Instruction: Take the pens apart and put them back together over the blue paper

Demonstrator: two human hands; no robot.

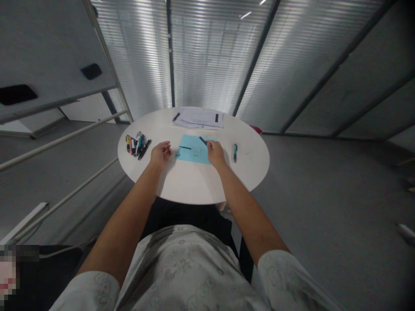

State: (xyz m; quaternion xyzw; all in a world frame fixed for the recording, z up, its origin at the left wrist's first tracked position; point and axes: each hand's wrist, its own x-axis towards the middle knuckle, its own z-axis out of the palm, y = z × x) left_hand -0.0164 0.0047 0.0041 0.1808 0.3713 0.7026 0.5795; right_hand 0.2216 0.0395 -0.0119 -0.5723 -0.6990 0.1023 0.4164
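Note:
My right hand (215, 153) is closed on a dark pen barrel (202, 141), held tilted over the right part of a light blue sheet (191, 141). Just left of that sheet, my left hand (161, 154) hovers palm inward, its fingers loosely curled and apart, with nothing visible in them. A thin dark stick-like piece (185, 147) lies on the sheet. Tiny dark bits (178, 154) rest near the sheet's left edge, too small to name, and a few more lie around its middle. To the right of my right hand, a dark and green pen (235, 153) lies on the table.
The round white table (191, 190) holds a pile of markers and pens (138, 144) at its left. Stacked papers (197, 118) lie at the back. A white metal rail (65, 140) stands at the left, and blinds (214, 56) hang beyond the table.

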